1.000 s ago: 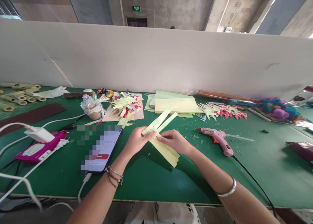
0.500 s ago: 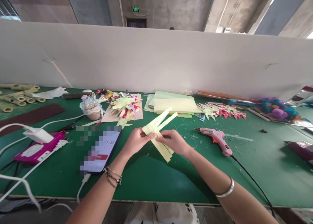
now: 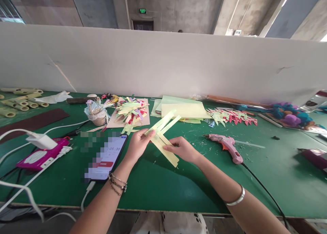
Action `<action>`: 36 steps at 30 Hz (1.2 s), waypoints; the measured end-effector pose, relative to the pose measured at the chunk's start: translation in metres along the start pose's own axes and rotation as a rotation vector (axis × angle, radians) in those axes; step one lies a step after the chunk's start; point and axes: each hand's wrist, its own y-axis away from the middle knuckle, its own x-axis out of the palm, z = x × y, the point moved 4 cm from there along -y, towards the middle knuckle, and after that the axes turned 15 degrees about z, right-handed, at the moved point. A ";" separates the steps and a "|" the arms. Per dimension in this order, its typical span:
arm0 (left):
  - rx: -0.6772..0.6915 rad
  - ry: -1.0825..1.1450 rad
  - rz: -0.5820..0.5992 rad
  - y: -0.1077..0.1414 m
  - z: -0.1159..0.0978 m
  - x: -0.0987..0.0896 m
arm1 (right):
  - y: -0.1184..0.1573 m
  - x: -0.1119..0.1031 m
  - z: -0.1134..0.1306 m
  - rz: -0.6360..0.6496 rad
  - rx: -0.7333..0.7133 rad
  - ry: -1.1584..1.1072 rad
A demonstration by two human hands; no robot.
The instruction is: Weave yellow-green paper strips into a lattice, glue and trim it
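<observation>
Pale yellow-green paper strips, overlapping at an angle, are held above the green table between my two hands. My left hand pinches them where they cross, thumb on top. On the lower strips, my right hand has its thumb and fingers closed at the right edge. Two strip ends point up and right, and the wider ones slant down to the right. A phone lies left of my left hand. To the right of my right hand rests a pink glue gun.
The green table carries a magenta power strip with white cables at left. Farther back are a wrapped cup, a pile of coloured strips, paper sheets and red-green woven strips. Behind stands a white partition.
My left hand has moved slightly left and up along the strips, away from my right hand. The strips' upper ends have shifted left, and more of their middle shows.
</observation>
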 end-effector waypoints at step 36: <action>-0.040 0.084 -0.149 0.000 0.011 -0.011 | 0.006 -0.005 0.004 0.112 -0.013 -0.076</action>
